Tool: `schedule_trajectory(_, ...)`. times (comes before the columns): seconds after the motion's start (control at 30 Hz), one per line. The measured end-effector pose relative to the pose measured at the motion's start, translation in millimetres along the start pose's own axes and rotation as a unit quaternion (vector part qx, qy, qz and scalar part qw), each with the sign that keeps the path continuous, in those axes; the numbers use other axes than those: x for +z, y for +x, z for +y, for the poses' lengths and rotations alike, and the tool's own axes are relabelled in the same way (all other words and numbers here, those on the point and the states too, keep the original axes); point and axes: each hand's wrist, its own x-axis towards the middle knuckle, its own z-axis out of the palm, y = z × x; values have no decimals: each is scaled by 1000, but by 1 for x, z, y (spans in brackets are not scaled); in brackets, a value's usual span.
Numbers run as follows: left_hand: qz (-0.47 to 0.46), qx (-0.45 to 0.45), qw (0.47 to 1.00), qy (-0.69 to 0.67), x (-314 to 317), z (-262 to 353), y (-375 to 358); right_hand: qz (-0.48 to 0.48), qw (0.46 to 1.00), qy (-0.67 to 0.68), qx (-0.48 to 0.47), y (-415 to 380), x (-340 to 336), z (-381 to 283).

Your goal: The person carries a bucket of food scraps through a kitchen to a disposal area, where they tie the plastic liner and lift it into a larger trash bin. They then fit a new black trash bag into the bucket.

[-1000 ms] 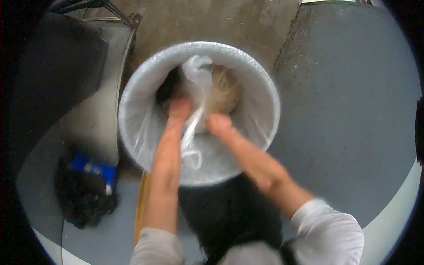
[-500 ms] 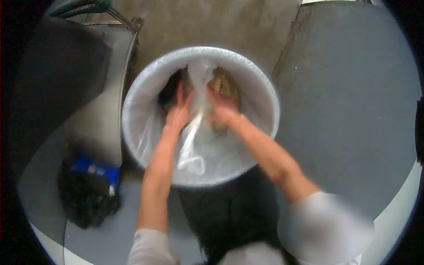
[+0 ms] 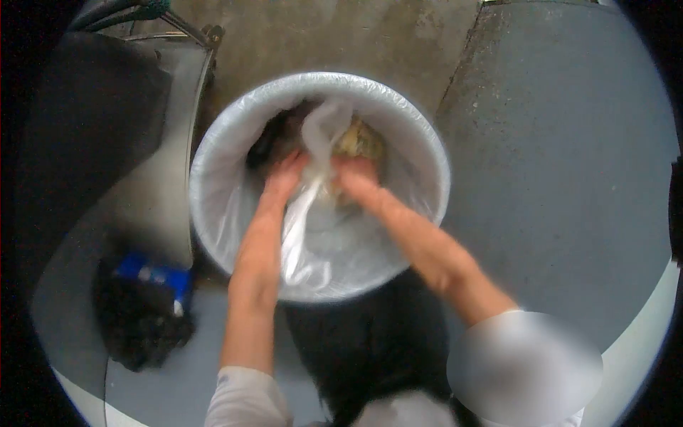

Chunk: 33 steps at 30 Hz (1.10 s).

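- Both hands reach down into a round bin lined with a clear plastic liner, which stands on the floor right in front of the person.
- The left hand is pressed against a bunched clear plastic bag in the middle of the bin. Its fingers curl round the bag's left side and look closed on the plastic, though blur hides the fingertips.
- The right hand lies just beside the left one, on the other side of the same bag, knuckles up, fingers bent down into the plastic. It too seems to grip the bag, probably so the two hands can gather it between them.
- Just beyond the right hand, a yellowish-brown mass of waste shows through or beside the bag. I cannot tell whether it sits inside the bag or loose in the bin.
- Beyond the left hand, something dark lies deep against the bin's far-left wall; too blurred to name.
- A twisted tail of the plastic runs down between the two forearms toward the near rim, which suggests the bag is being held by its upper part.
- Well to the left of the left arm, on the grey floor, lies a dark bundle with a blue package on it.
- Farther left stands a dark, bulky shape with a metal frame along its edge.
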Motion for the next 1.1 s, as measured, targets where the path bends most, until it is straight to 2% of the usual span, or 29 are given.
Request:
schedule_trajectory(0.1, 28, 49, 998, 16, 5, -4, 5, -1, 999, 26, 29, -7, 12, 2)
schedule_trajectory(0.17, -24, -83, 987, -139, -11, 12, 7, 66, 997, 36, 8, -25, 19, -2)
schedule_trajectory(0.2, -25, -82, 986, -140, -11, 11, 6, 66, 997, 35, 8, -36, 22, -9)
schedule_trajectory(0.27, -105, -39, 993, 29, -3, 12, 8, 69, 993, 88, 27, -59, 30, -18)
schedule_trajectory(0.3, -105, -37, 993, 27, 2, 12, 10, 69, 994, 86, 29, -63, 27, -22)
schedule_trajectory(0.37, -88, -151, 983, -48, 13, 10, 11, 57, 993, 95, 47, -63, 21, -36)
schedule_trajectory(0.4, -88, -150, 984, -47, 19, 7, 8, 44, 997, 31, 62, -60, 25, -40)
schedule_trajectory(0.47, 59, -52, 997, 26, 29, -1, -1, 38, 996, -11, 84, -43, 33, -45)
schedule_trajectory(0.53, 43, -31, 998, 21, 21, -1, 3, 30, 992, -51, 109, -29, 47, -41)
schedule_trajectory(0.6, 26, -6, 1000, 13, 15, 1, 7, 123, 981, -109, 104, -14, 67, -31)
schedule_trajectory(0.63, 15, -14, 1000, 17, 16, 2, 7, 120, 982, -108, 102, -9, 76, -26)
schedule_trajectory(0.7, 3, -26, 1000, 16, 24, 4, 8, 207, 970, -87, 97, -3, 85, -18)
schedule_trajectory(0.73, 33, -25, 999, 29, 33, 6, 9, 228, 960, -145, 75, -6, 85, -12)
schedule_trajectory(0.77, 62, -24, 997, 43, 40, 6, 10, 225, 960, -146, 75, -2, 85, -7)
schedule_trajectory(0.83, 86, -17, 994, 65, 31, 4, 0, 127, 981, -73, 125, 7, 85, -15)
schedule_trajectory(0.9, 110, -13, 991, 81, 34, 4, 2, 160, 976, -97, 110, 6, 81, -18)
schedule_trajectory(0.97, 93, -37, 992, 77, 39, 8, 3, 33, 986, -64, 148, 8, 61, -19)
schedule_trajectory(1.0, 92, -36, 992, 75, 42, 9, 3, 32, 986, -64, 149, 7, 67, -14)
schedule_trajectory(1.03, 129, -17, 990, 56, 42, 9, 4, 102, 970, 93, 201, 9, 70, -12)
schedule_trajectory(1.1, 172, 1, 984, 44, 21, 16, -1, 173, 922, 253, 238, 16, 67, -11)
